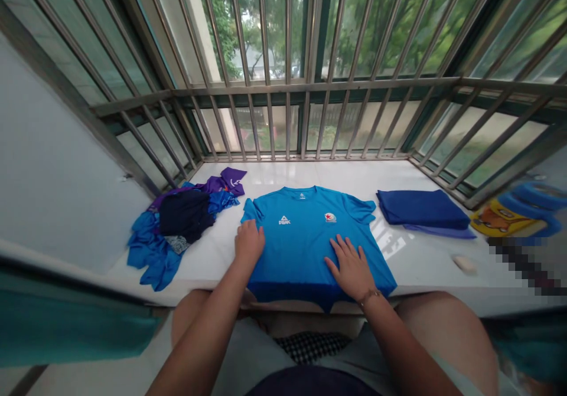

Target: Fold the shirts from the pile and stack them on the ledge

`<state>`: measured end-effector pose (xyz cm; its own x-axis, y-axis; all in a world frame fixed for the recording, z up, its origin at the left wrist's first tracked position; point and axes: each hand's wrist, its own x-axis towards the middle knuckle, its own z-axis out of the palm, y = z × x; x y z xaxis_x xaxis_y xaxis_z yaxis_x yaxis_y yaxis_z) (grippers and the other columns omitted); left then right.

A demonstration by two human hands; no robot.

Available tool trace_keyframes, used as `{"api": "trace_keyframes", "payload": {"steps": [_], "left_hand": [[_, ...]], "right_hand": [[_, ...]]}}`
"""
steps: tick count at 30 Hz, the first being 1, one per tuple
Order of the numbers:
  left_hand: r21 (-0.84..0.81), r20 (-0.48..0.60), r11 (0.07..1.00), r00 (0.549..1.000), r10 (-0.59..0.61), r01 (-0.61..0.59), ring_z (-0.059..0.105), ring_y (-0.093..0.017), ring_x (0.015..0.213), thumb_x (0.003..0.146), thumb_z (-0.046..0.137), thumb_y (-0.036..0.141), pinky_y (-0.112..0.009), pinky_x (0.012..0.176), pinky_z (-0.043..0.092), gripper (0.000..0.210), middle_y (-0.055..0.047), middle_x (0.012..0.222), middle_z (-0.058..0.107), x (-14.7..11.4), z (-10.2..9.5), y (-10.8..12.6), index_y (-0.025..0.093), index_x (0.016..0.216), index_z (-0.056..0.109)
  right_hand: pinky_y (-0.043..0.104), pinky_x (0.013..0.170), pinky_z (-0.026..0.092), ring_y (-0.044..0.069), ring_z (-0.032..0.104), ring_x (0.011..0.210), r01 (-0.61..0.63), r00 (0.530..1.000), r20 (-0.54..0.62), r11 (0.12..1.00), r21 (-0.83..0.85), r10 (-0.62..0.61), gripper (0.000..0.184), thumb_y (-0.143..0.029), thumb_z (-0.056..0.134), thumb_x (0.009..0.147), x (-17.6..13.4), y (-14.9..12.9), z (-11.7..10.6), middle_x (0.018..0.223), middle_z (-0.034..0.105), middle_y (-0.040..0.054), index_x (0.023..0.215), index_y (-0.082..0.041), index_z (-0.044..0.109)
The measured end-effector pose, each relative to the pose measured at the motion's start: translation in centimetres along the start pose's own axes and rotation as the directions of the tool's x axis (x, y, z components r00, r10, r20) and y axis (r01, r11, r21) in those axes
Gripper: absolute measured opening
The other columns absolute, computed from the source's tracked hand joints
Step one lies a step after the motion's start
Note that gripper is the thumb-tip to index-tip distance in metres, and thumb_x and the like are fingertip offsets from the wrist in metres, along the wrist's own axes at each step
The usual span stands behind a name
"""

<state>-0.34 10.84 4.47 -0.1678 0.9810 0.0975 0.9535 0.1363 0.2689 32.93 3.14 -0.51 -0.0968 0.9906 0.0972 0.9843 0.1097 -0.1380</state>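
Note:
A blue short-sleeved T-shirt (305, 248) lies spread front up on the white sill, collar toward the window. A white logo and a small round badge mark its chest. Its lower end hangs over the near edge. At the shirt's left side, just below the sleeve, my left hand (249, 244) is closed with curled fingers on the fabric's edge; the fingertips are partly hidden. My right hand (352, 266) rests flat on the lower right part of the shirt, fingers spread.
Left of the shirt sits a crumpled heap of blue, purple and dark clothes (186, 216). A folded dark blue stack (423, 208) lies to the right, near a yellow and blue container (516, 210) and a small pale object (464, 264). Metal window bars (287, 89) enclose the white sill (354, 173).

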Motion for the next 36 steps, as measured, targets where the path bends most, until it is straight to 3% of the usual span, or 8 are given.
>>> {"api": "trace_keyframes", "payload": {"steps": [3,7,12,16,20,23,29,36], "left_hand": [[0.045,0.018,0.979,0.979,-0.202,0.201,0.062,-0.042,0.129,0.103,0.049,0.053,-0.048,0.1,0.052,0.06,-0.028,0.139,0.066,4.3,-0.8,-2.7,0.006,0.135,0.067],[0.026,0.066,0.975,0.972,-0.224,0.222,0.069,-0.038,0.117,0.098,0.058,0.051,-0.041,0.092,0.053,0.045,-0.024,0.123,0.075,7.4,-1.2,-4.9,0.012,0.11,0.076],[0.021,0.089,0.956,0.951,-0.295,0.294,0.075,-0.034,0.101,0.1,0.052,0.044,-0.037,0.08,0.052,0.033,-0.016,0.1,0.08,5.9,-1.6,-8.3,0.018,0.097,0.072],[0.048,0.013,0.928,0.929,-0.369,0.368,0.074,-0.037,0.104,0.097,0.059,0.039,-0.04,0.083,0.055,0.037,-0.021,0.113,0.078,2.6,-1.6,-9.9,0.013,0.121,0.067],[0.082,-0.19,0.986,0.973,-0.13,0.148,0.064,-0.036,0.13,0.103,0.046,0.03,-0.044,0.104,0.052,0.043,-0.022,0.141,0.067,2.1,-1.3,-8.0,0.013,0.141,0.059],[0.103,-0.131,0.994,0.991,-0.015,0.029,0.061,-0.035,0.135,0.105,0.041,0.027,-0.043,0.112,0.048,0.043,-0.021,0.143,0.067,4.0,-1.5,-6.1,0.012,0.139,0.062],[0.129,-0.027,0.958,0.967,-0.255,0.256,0.067,-0.041,0.123,0.104,0.052,0.055,-0.043,0.1,0.052,0.057,-0.028,0.13,0.071,7.6,-1.0,-6.4,0.005,0.127,0.068],[0.0,-0.075,0.979,0.977,-0.202,0.202,0.075,-0.031,0.103,0.107,0.051,0.04,-0.035,0.083,0.052,0.032,-0.012,0.108,0.079,6.7,0.2,-8.1,0.02,0.129,0.063]], "right_hand": [[0.065,0.131,0.02,0.035,0.026,0.166,-0.007,1.0,0.008,1.0,-0.011,0.008,0.067,-0.056,0.041,0.111,-0.7,-0.5,0.2,0.178,0.032,0.0093,0.169,-0.022,0.045],[0.068,0.13,0.021,0.037,0.027,0.165,-0.039,0.999,-0.002,0.999,-0.011,0.039,0.067,-0.052,0.041,0.11,-2.1,-1.7,0.7,0.178,0.03,0.0101,0.17,-0.022,0.044],[0.066,0.129,0.027,0.04,0.031,0.164,-0.061,0.996,-0.057,0.998,0.009,0.062,0.068,-0.051,0.044,0.108,-4.4,-3.1,2.5,0.178,0.03,0.0144,0.169,-0.021,0.046],[0.065,0.128,0.03,0.041,0.033,0.162,-0.058,0.996,-0.064,0.998,0.02,0.06,0.07,-0.053,0.047,0.107,-5.4,-4.3,3.1,0.176,0.033,0.0167,0.169,-0.021,0.047],[0.069,0.116,0.039,0.046,0.04,0.157,-0.078,0.997,-0.013,0.997,-0.006,0.078,0.068,-0.054,0.047,0.107,-5.6,-5.3,2.2,0.175,0.034,0.0223,0.166,-0.019,0.051],[0.068,0.107,0.045,0.047,0.052,0.145,-0.083,0.996,0.009,0.996,-0.023,0.083,0.061,-0.058,0.047,0.108,-4.8,-5.9,0.1,0.165,0.05,0.0246,0.153,-0.021,0.064],[0.065,0.122,0.036,0.039,0.043,0.154,0.134,0.991,-0.037,0.989,0.069,-0.131,0.056,-0.054,0.037,0.114,3.6,-9.3,-3.8,0.167,0.05,0.0173,0.151,-0.021,0.065],[0.069,0.131,0.012,0.038,0.015,0.168,0.288,0.937,0.145,0.939,0.189,-0.317,0.065,-0.059,0.041,0.112,17.7,-15.2,-0.3,0.183,0.018,0.007,0.172,-0.034,0.037]]}}
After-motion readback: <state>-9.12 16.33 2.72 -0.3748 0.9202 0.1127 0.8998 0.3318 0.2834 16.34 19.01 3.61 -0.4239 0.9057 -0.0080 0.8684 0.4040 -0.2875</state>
